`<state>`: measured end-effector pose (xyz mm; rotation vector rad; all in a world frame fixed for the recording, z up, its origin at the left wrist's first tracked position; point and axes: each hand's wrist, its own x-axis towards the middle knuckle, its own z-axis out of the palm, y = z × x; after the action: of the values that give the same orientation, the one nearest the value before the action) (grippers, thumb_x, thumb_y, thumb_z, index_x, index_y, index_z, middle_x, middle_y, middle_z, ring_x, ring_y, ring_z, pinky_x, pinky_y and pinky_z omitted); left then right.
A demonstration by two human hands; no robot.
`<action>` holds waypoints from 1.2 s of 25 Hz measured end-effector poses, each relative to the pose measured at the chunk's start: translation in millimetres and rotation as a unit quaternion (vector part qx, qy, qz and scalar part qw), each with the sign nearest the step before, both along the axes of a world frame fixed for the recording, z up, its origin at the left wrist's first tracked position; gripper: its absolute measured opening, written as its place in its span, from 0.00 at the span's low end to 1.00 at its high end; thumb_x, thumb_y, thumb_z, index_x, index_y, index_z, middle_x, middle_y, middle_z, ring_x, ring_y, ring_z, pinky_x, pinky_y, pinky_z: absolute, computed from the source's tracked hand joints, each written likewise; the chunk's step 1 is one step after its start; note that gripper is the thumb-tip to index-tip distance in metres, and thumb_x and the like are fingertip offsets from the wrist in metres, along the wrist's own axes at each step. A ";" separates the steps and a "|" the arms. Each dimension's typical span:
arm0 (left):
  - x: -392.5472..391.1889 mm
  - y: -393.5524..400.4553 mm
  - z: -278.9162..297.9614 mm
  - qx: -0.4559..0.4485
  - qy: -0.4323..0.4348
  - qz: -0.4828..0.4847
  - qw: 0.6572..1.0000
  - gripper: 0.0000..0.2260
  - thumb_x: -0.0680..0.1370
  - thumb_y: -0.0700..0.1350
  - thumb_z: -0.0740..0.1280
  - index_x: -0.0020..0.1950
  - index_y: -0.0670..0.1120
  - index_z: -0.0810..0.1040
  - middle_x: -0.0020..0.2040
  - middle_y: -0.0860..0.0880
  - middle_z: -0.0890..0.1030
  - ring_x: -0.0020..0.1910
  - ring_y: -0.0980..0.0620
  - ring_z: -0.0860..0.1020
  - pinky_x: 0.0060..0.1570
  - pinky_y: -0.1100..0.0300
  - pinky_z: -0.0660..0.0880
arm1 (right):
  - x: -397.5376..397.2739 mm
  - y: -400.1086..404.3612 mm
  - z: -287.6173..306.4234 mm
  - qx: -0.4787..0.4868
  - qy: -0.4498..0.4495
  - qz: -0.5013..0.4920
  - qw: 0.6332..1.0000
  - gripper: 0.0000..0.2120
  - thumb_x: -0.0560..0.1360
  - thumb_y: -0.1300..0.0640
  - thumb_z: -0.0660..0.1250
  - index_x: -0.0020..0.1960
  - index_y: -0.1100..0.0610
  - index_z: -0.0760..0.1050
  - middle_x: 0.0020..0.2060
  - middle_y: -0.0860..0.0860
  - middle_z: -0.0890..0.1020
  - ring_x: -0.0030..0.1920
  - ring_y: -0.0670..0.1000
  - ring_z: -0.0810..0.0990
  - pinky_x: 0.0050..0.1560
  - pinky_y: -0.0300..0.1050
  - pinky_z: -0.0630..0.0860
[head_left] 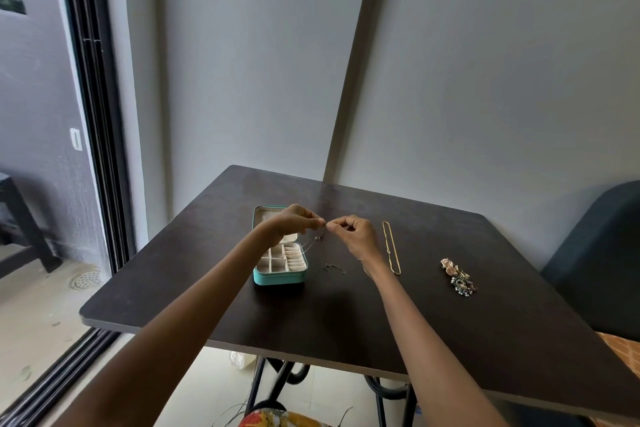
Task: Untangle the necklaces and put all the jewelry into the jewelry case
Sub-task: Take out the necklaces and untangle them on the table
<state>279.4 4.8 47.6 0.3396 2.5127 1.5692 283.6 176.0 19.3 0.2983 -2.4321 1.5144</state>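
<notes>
Nearest us on the dark table (450,340): small dark chain piece (335,268), bead-and-charm jewelry pile (459,277) at right, gold necklace (391,248) stretched straight. Teal jewelry case (280,277) open, lid up. Above it our left hand (294,222) and right hand (353,234) nearly meet, fingertips of each pinched on a thin silver necklace (313,241) dangling over the compartments.
</notes>
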 end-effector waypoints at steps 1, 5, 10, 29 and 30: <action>0.9 -0.7 0.6 -0.007 -0.002 -0.006 1.000 0.13 0.79 0.42 0.64 0.58 0.36 0.78 0.43 0.49 0.79 0.41 0.59 0.74 0.40 0.67 0.70 | 0.0 0.4 2.0 0.006 -0.007 0.001 1.000 0.04 0.72 0.54 0.72 0.43 0.54 0.82 0.37 0.47 0.81 0.37 0.42 0.75 0.37 0.35 0.69; 5.1 0.2 4.7 -0.046 -0.009 -0.031 0.998 0.13 0.81 0.42 0.60 0.60 0.35 0.76 0.45 0.48 0.77 0.40 0.60 0.73 0.41 0.68 0.69 | 1.6 0.4 10.6 -0.001 -0.034 0.019 0.999 0.04 0.74 0.55 0.69 0.42 0.54 0.80 0.37 0.46 0.80 0.37 0.41 0.74 0.37 0.35 0.69; 8.1 -1.0 2.2 -0.033 0.018 -0.015 0.999 0.11 0.81 0.40 0.60 0.57 0.34 0.75 0.45 0.46 0.78 0.37 0.61 0.76 0.34 0.72 0.71 | 6.6 3.2 9.3 -0.026 -0.080 0.091 0.992 0.07 0.75 0.57 0.68 0.48 0.61 0.81 0.40 0.49 0.82 0.41 0.39 0.76 0.38 0.24 0.70; 16.4 0.6 -23.8 -0.020 0.175 0.111 0.978 0.07 0.73 0.52 0.71 0.35 0.54 0.81 0.38 0.61 0.79 0.39 0.62 0.74 0.61 0.45 0.65 | 9.1 -8.2 6.1 -0.058 -0.047 0.049 0.996 0.04 0.74 0.59 0.69 0.44 0.59 0.81 0.38 0.50 0.81 0.39 0.43 0.75 0.35 0.26 0.70; 16.0 0.6 -24.2 -0.014 0.167 0.112 0.979 0.08 0.73 0.52 0.71 0.33 0.55 0.79 0.36 0.62 0.78 0.38 0.61 0.74 0.62 0.43 0.64 | 9.5 -9.7 6.0 -0.055 -0.045 0.048 0.996 0.04 0.74 0.59 0.69 0.44 0.59 0.81 0.38 0.50 0.81 0.39 0.43 0.75 0.35 0.26 0.70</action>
<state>295.4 5.4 23.4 0.3528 2.9152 1.6768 293.0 166.4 25.4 0.3348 -2.4225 1.7320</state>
